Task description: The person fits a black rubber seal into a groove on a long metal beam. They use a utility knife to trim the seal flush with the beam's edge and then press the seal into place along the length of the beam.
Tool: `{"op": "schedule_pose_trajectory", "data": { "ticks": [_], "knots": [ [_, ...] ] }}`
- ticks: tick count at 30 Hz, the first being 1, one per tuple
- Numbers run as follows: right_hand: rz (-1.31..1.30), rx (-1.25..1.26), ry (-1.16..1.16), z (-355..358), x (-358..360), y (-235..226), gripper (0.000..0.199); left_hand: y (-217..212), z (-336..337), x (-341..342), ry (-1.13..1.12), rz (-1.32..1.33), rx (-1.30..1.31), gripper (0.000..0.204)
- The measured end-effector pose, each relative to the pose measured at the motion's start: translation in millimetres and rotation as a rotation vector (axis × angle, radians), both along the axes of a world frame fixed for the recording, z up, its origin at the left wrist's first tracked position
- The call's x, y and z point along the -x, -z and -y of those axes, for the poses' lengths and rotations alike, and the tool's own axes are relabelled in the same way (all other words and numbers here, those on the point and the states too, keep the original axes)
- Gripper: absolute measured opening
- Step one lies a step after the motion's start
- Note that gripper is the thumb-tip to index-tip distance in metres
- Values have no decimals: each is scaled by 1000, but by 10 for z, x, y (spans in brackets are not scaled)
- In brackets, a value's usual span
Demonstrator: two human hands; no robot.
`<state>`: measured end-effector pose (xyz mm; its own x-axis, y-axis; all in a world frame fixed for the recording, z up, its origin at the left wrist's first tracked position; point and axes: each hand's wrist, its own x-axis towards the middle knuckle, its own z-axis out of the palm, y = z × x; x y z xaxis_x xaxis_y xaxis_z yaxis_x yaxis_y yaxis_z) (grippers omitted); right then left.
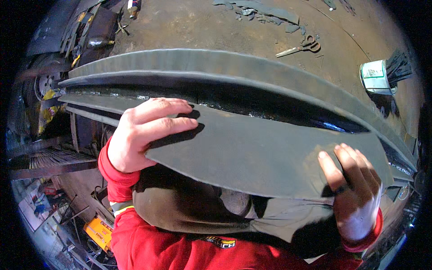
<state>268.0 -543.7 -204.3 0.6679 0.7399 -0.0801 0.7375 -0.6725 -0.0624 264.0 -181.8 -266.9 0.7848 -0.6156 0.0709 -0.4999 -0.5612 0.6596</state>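
A long dark grey flat strip (252, 148) spans the middle, its far edge against a long grey beam-like piece (202, 60) with raised ridges. Between them runs a dark groove with shiny black spots. My left hand (144, 128) holds the strip near its left end, fingers stretched over the top; its thumb is hidden. On the right, my right hand (357, 184) grips the strip's near edge, bent fingers resting on top and the thumb out of sight. Below the strip my lap in dark trousers (175, 204) shows.
Scissors (300, 47) lie on the brown floor (180, 27) beyond the beam, near dark grey scraps (265, 11). A light-coloured can (377, 77) with dark rods tips over at right. Metal bars (54, 171) and an orange machine (97, 233) stand at left.
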Motion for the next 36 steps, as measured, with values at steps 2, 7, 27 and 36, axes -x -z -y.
{"op": "schedule_pose_trajectory", "data": {
  "ticks": [2, 7, 27, 36],
  "knots": [
    [-44, 13, 63, -24, 58, 5, 36, 13, 13, 56, -40, 43, -5, 47],
    [-184, -52, 357, -14, 119, -24, 27, 129, 19, 60, -70, 43, 70, 41],
    [-197, -204, 347, -158, -9, 67, 36, 478, -244, -12, 25, 86, 375, 42],
    [-23, -7, 386, 208, -116, -275, 36, 522, -197, 106, -254, 116, 437, 27]
  ]
}}
